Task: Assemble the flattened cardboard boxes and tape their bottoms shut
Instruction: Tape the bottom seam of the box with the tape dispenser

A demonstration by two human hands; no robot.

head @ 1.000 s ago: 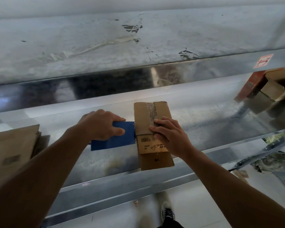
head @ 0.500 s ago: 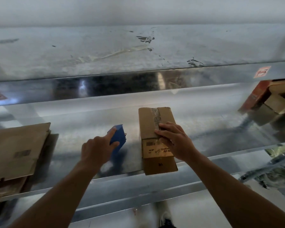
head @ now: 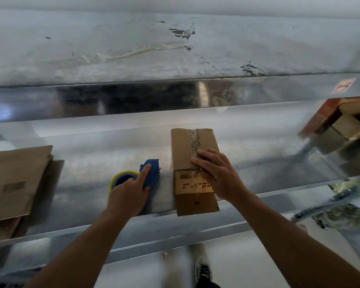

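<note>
A small brown cardboard box (head: 187, 146) stands on the shiny metal shelf (head: 92, 169), with a strip of tape running down the seam of its upper face. My right hand (head: 218, 173) lies flat on that face, fingers straight and pressing on the tape near the front edge. To the left of the box, my left hand (head: 129, 194) grips a blue tape dispenser (head: 151, 171) with a yellow-rimmed roll (head: 121, 176); the index finger lies along its blue body. The dispenser sits low at the shelf surface, apart from the box.
A stack of flattened cardboard boxes (head: 15, 179) lies at the shelf's left end. Several assembled boxes (head: 341, 123), one reddish, are piled at the far right. Another metal shelf (head: 175, 50) runs above. Below the shelf edge, the floor and a shoe (head: 204, 271) show.
My left hand drew the blue dispenser away from the box's side, leftward and down toward the shelf, turning it so the roll shows. My right hand stayed pressing on the tape.
</note>
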